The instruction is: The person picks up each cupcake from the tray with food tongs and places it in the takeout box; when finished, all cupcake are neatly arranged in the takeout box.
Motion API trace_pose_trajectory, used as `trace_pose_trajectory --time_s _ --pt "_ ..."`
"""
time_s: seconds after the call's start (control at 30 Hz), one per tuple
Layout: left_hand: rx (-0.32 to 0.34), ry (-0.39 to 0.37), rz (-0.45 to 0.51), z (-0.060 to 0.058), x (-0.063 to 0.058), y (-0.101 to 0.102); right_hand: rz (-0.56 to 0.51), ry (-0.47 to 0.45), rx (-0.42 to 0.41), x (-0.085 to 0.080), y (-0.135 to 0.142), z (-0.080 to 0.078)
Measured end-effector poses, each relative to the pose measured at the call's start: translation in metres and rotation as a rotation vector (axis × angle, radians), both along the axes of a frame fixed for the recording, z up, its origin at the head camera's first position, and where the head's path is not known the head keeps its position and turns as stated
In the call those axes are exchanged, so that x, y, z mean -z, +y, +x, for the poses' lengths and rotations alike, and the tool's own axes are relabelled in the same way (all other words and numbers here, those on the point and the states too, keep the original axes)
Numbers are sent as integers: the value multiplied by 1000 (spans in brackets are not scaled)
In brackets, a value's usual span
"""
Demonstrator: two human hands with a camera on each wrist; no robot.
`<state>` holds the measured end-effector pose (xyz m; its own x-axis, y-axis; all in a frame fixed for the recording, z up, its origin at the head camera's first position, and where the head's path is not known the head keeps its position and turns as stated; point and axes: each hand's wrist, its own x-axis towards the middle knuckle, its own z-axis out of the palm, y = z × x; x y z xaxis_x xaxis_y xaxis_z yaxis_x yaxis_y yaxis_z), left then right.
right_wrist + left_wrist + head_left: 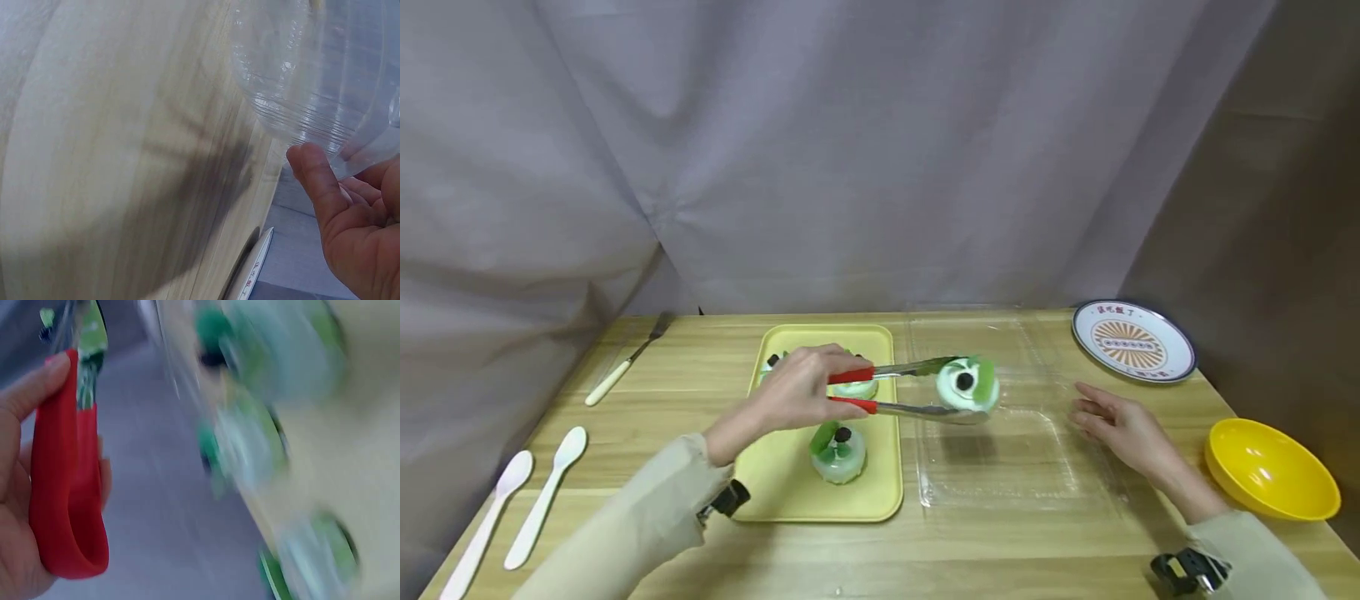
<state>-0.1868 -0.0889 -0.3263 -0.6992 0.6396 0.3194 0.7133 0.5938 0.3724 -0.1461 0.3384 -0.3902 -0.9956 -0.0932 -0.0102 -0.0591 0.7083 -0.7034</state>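
My left hand (808, 387) grips tongs (69, 469) by their red handles, arms pointing right. Between the tong ends is a small cream-topped cake (967, 384) with a dark berry and a green leaf, held above a clear plastic box (1015, 471). Similar cakes, such as one near the front (838, 454), sit on a yellow tray (820, 510) below the left hand; they are blurred in the left wrist view. My right hand (1120, 429) hovers by the box's right side, fingers loosely bent; in the right wrist view its fingertips (309, 156) overlap the box edge.
A patterned plate (1133, 342) lies at the back right, with a yellow bowl (1270, 471) in front of it. On the left are a fork (628, 360) and two white spoons (546, 498). Grey cloth (880, 167) hangs behind the table.
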Motion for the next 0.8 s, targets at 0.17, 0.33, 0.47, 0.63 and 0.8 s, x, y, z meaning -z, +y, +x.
trace_pose_trajectory --time_s 0.17,0.33,0.47,0.63,0.8 --pt "28 -61 -45 9 7 62 -40 27 -10 0 -1 0" --pt "16 -97 -130 19 15 97 -67 29 -30 0 -1 0" --pt "9 -81 -211 22 22 111 -28 35 -24 -1 -2 -1" --pt "17 -28 -279 26 28 123 32 57 -13 -2 -1 -1" --pt "22 7 -307 27 31 130 25 42 -13 -1 0 0"
